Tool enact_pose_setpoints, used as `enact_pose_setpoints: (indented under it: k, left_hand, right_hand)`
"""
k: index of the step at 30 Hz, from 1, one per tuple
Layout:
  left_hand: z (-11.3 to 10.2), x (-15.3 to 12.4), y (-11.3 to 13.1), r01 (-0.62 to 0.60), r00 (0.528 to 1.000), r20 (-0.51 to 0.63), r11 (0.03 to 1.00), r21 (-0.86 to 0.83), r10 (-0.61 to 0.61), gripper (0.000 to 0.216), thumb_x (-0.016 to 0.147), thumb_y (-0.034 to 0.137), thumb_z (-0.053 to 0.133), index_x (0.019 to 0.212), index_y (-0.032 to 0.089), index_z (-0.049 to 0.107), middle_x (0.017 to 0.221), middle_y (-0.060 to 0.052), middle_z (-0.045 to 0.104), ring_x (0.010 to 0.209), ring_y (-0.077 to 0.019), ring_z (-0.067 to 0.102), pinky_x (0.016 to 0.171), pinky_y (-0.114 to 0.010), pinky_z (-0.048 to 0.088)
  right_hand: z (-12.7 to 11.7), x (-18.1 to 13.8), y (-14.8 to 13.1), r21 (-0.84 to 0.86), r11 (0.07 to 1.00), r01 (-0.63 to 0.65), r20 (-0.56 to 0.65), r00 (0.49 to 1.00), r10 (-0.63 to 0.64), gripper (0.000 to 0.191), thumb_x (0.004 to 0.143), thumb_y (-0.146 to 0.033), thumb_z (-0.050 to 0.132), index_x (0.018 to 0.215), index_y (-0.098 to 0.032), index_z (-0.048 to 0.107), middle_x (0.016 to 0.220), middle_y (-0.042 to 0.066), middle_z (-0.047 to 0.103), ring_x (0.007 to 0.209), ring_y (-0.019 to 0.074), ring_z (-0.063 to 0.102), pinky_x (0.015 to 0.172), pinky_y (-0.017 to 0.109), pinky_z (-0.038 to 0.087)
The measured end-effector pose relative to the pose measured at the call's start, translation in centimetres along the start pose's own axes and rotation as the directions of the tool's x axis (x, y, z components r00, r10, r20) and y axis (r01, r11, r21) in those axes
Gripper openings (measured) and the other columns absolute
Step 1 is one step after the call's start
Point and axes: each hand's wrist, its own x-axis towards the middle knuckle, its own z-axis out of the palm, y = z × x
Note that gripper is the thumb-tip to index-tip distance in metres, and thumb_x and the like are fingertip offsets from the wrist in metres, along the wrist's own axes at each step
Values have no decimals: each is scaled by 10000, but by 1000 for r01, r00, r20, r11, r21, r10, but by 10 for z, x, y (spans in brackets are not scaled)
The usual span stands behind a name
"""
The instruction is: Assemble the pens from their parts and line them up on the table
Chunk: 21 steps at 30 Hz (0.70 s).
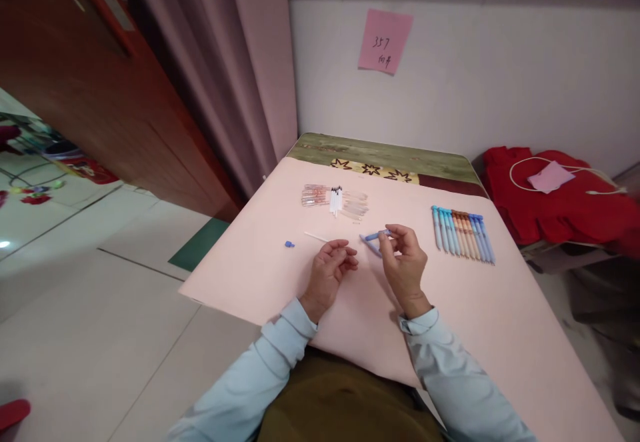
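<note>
My right hand (404,259) pinches a blue pen barrel (375,236) between thumb and fingers, above the table's middle. A second, paler blue pen part (369,247) shows just under it, partly hidden by the fingers. My left hand (331,272) hovers to the left, fingers loosely bent and apart, with nothing visible in them. Just beyond its fingertips is a thin white pen refill (315,236). A small blue pen piece (289,245) lies farther left.
White refills with dark tips (336,201) lie between clear pinkish barrels (314,195) and clear pale tubes (356,205). To the right, a row of pens (464,235) in blue and brown lies side by side. Red cloth (555,195) sits beyond the table's right edge.
</note>
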Motion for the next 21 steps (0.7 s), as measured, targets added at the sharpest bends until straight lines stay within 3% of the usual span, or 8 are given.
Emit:
enact_pose_setpoints:
  k: [3,7,9,11,14,17,21]
  left_hand:
    - [-1,-2,-4,-156,984,-56,970,188,169,260,803,314,717,975,160,596,800,-33,672,624,-110,602,611,-252,486]
    - [-4,-2,-8,-241,950,-104,906,349,293,206,828,329,676,919,179,566,752,-7,652,550,-84,548,542,-221,448]
    - [-5,-1,-9,-234,953,-94,896,377,289,201,839,337,656,924,183,559,754,-3,649,549,-82,546,538,-218,450]
    - [-5,-1,-10,-217,959,-81,888,405,272,209,837,344,657,925,184,554,761,3,641,554,-81,553,539,-215,456]
    - [-4,-1,-12,-189,971,-45,873,449,234,261,806,340,697,969,188,560,802,8,626,588,-86,587,556,-218,482]
    - [-2,-1,-13,-174,981,7,871,459,193,359,775,333,733,1066,198,570,887,-7,631,650,-101,627,605,-241,524]
    - [0,-2,-13,-147,988,26,893,426,150,400,761,346,752,1087,191,580,885,-21,658,658,-114,644,618,-253,536]
  right_hand:
    - [0,1,4,-111,991,80,18,997,-79,183,900,-330,599,1024,-198,621,634,-28,604,540,117,573,569,229,458]
    - [6,-4,13,-233,959,160,309,947,-83,124,874,-280,598,973,-221,644,767,-4,691,560,112,588,573,227,426]
    - [7,-6,14,-257,955,147,352,935,-49,122,865,-283,600,957,-222,650,783,-2,698,558,111,580,572,230,416]
    - [7,-5,13,-222,972,76,274,962,-12,159,864,-305,605,984,-213,652,759,-4,681,536,103,552,572,232,416]
    - [6,-3,7,-6,994,-109,212,971,108,290,850,-348,633,1096,-195,625,763,-9,644,512,88,496,548,229,417]
    - [7,-1,3,254,908,-333,277,925,261,363,826,-397,669,1112,-184,599,712,-32,584,521,90,472,518,224,407]
    - [11,-2,-1,406,760,-506,375,852,367,334,781,-390,730,1012,-183,608,562,-84,485,491,85,433,485,210,366]
